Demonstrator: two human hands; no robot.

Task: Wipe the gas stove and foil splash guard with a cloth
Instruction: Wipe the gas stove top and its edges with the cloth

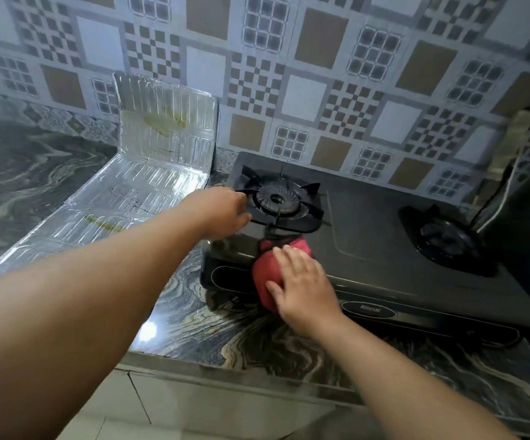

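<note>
Right hand [301, 281] is pressing a red cloth [268, 274] flat against the front-left corner of the gas stove [368, 230], fingers spread wide over it, palm down; the cloth is draping over the stove's front edge onto the control panel. Left hand [222, 212] is reaching to the left burner's pot support [281, 203], fingers curled at the grate's left edge and touching it; cannot tell if it is actually gripping, fingertips are hidden behind the hand. Stove is sitting on the marbled countertop [225, 331], back against the tiled wall [321, 74], right burner [444, 236] untouched. Foil splash guard [149, 173] is lying just left of the stove, one part flat on the counter, far part leaning up the wall, with yellowish stains showing on it. Neither hand is touching the foil.
</note>
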